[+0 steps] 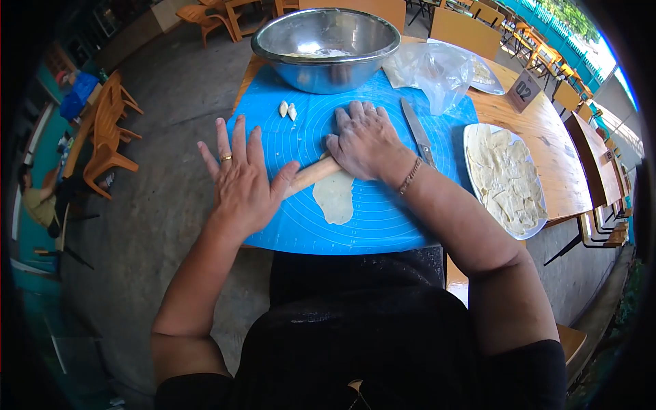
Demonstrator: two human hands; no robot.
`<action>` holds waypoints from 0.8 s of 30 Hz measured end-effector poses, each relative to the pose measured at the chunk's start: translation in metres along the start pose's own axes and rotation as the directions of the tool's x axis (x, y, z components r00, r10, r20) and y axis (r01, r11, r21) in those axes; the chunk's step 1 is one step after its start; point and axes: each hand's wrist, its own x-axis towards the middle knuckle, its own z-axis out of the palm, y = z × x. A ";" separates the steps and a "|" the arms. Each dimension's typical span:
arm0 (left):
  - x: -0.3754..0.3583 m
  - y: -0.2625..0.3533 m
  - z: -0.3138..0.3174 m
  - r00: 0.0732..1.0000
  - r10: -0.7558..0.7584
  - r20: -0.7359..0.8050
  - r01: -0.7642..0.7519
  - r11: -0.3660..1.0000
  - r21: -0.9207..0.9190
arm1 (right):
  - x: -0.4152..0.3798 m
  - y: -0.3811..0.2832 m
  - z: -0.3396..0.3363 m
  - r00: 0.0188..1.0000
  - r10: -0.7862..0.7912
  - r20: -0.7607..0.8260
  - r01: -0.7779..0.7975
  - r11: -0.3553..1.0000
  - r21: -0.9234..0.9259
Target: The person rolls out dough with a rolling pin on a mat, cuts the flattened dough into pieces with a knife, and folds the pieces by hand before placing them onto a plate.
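Observation:
A wooden rolling pin [311, 176] lies slantwise across a thin, flattened sheet of dough [335, 199] on the blue pastry mat [287, 229]. My right hand [369, 143], dusted with flour, is closed over the pin's far end and hides it. At the near end, my left hand [242, 184] has its fingers spread and raised, with the thumb side against the pin. Two small dough pieces [288, 110] sit on the mat beyond my left hand. To the right of my right hand lies a knife [416, 130].
A large metal bowl [326, 75] with flour in it stands at the back of the mat. Beside it are a clear plastic bag [444, 75] and a plate [488, 80]. A white plate of flat dough pieces [506, 178] is at right, near a number sign [525, 90].

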 end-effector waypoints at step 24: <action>-0.055 0.048 -0.036 0.992 0.090 -0.093 -0.124 0.869 -0.480 | -0.056 0.036 -0.028 0.967 -0.149 -0.207 0.224 0.884 0.410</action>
